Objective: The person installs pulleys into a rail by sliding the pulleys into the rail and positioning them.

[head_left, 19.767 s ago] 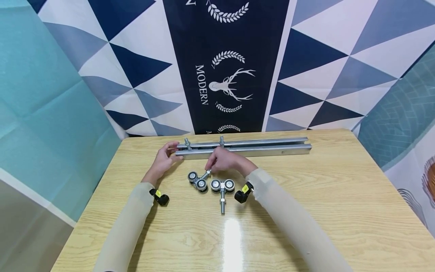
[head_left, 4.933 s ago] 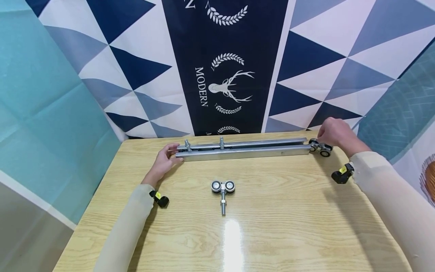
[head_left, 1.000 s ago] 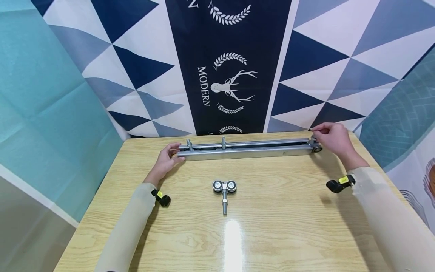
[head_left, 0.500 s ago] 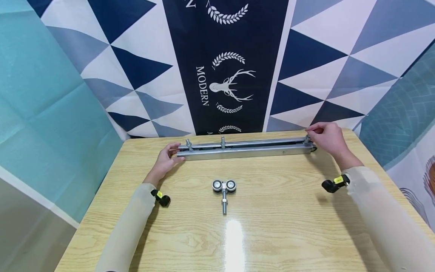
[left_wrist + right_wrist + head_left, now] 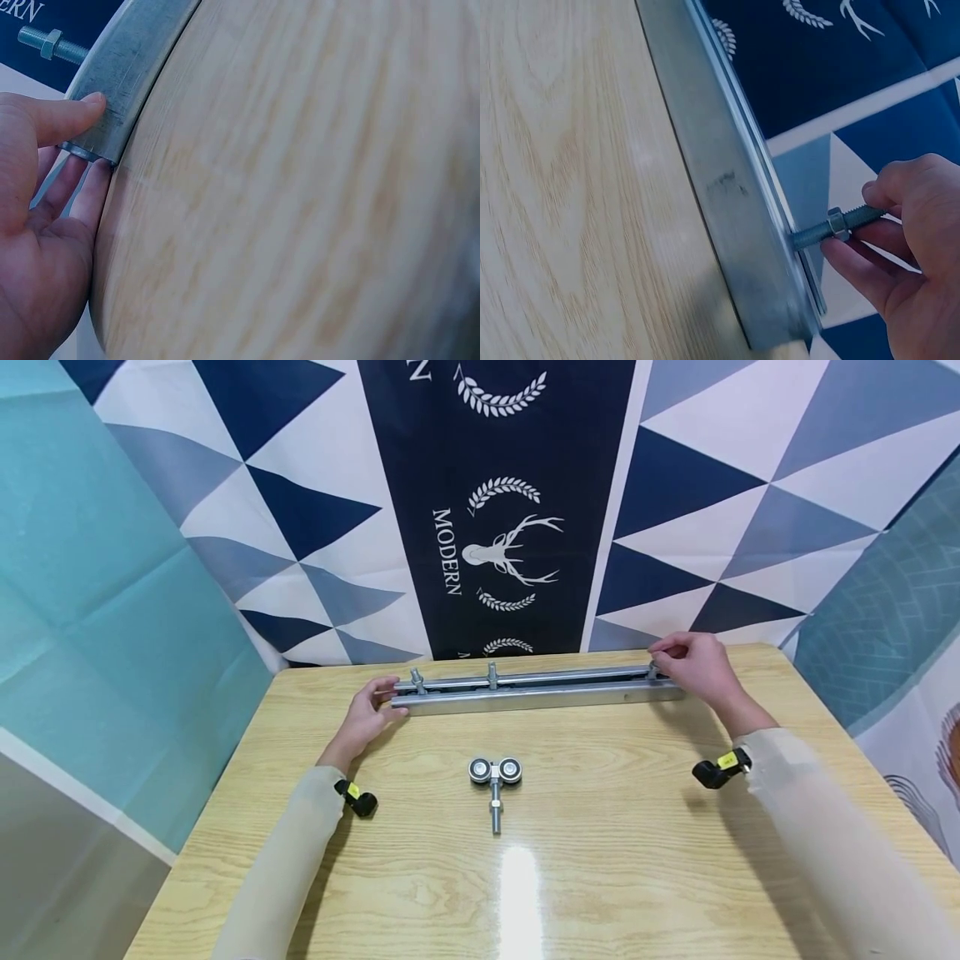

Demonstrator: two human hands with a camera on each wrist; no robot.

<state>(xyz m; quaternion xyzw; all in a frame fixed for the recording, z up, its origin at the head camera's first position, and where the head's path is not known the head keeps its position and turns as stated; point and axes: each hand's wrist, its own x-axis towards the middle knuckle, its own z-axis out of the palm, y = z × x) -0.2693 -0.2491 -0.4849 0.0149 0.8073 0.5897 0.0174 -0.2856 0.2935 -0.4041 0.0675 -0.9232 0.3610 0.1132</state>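
A long galvanized steel track (image 5: 540, 695), slotted along the top, lies near the table's back edge. My left hand (image 5: 365, 717) grips its left end, the thumb on the front face and fingers behind and under the end. At the right end my right hand (image 5: 699, 668) pinches the threaded bolt (image 5: 859, 218) of a roller trolley; the bolt stands up through the slot, and its wheels are hidden inside. Two more trolley bolts, the left bolt (image 5: 417, 679) and the second bolt (image 5: 492, 675), rise from the track's left half. One loose roller trolley (image 5: 495, 785) lies mid-table, wheels toward the track.
The wooden table (image 5: 600, 843) has a patterned cloth backdrop (image 5: 510, 527) right behind the track. A turquoise cloth panel (image 5: 112, 610) stands along the left side.
My right hand carried one of two loose trolleys to the track's right end, fed its wheels in and slid it slightly left. My left hand stays on the left end.
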